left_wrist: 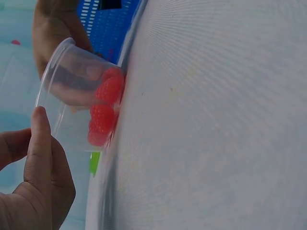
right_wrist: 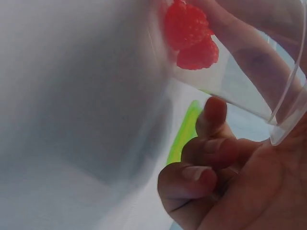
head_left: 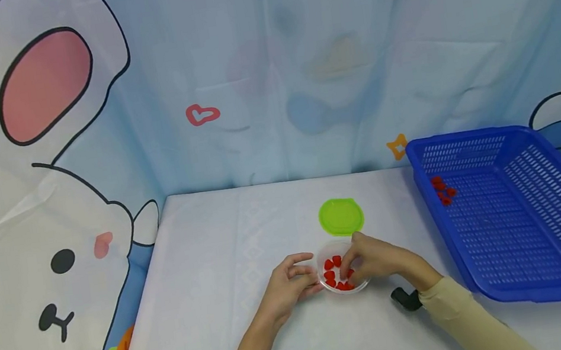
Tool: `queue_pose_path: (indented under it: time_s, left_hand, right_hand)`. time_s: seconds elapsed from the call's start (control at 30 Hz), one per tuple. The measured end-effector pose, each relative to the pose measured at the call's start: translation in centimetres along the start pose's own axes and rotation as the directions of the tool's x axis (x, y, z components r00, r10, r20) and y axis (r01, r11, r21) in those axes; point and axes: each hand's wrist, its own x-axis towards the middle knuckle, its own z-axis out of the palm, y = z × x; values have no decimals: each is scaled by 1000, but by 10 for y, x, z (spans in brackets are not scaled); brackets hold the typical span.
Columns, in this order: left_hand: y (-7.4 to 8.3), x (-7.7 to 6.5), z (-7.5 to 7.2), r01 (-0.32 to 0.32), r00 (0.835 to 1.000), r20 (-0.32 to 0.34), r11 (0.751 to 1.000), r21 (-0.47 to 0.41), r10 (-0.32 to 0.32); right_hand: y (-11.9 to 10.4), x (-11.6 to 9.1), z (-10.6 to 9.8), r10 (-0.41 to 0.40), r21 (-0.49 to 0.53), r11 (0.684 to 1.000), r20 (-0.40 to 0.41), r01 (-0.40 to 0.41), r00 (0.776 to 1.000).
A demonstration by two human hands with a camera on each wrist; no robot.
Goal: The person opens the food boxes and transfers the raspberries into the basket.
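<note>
A clear plastic cup (left_wrist: 72, 132) stands upright on the white table, with several red raspberries (head_left: 329, 276) at its bottom. Fingers of my left hand (head_left: 293, 284) touch its left side, one fingertip right at the rim in the left wrist view. From the right, my right hand (head_left: 378, 258) reaches over the rim, thumb and a finger down inside the cup close to the raspberries. Its other fingers (right_wrist: 194, 179) curl outside the cup wall. I cannot tell whether the right fingertips pinch a raspberry.
Just behind the cup lies a bright green lid (head_left: 341, 217). A blue basket (head_left: 501, 291) with perforated walls stands at the right, several small red pieces (head_left: 442, 190) near its left wall. A printed curtain (head_left: 275, 140) hangs beyond the table's back edge.
</note>
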Motion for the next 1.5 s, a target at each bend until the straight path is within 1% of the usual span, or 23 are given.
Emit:
queue_pose_path:
  time_s: [0.07,0.17,0.27,0.53,0.7,0.8,0.97,1.13,1.3,1.43,1.47,1.5]
  left_hand:
    - [1,0,0,0,1000,2,1000,2,0]
    - [1,0,1,-5,1000,1,1000,4,5]
    - [0,0,1,-9,1000,3,1000,4,9]
    - [-1,0,0,-13,1000,6,1000,-3,13]
    - [-1,0,0,-13,1000,4,1000,-8,13]
    - [-1,0,0,-7,1000,0,1000,-4,7]
    - [-2,0,0,-7,1000,1,1000,1,7]
    - [-2,1,1,-6,1000,5,1000,1,6]
    - [-1,1,1,-7,1000,8,1000,-1,7]
    - [-1,1,0,-8,1000,11,1000,-3,8]
    - [-1,1,1,-7,1000,10,1000,-2,7]
    - [0,1,1,-7,1000,10,1000,-2,7]
  right_hand:
    - [-2,1,-1,37,-36,999,25,-36,999]
    - [-4,3,-2,63,-71,996,40,-60,997]
    - [-5,4,-2,67,-78,995,45,-63,997]
    - [-4,3,-2,73,-54,996,50,-70,996]
    - [-2,1,-2,86,10,996,37,-86,996]
    - [-1,0,-1,75,47,996,23,-76,997]
    - [1,-3,-1,38,72,997,-5,-38,999]
    - [4,-6,-1,45,90,995,-54,-40,998]
    - [5,-8,-4,59,154,987,-110,-41,992]
    - [5,-9,-7,41,219,976,-130,-12,991]
    - [6,-10,-8,48,235,972,-134,-15,990]
    - [5,-11,-8,71,253,967,-141,-33,987]
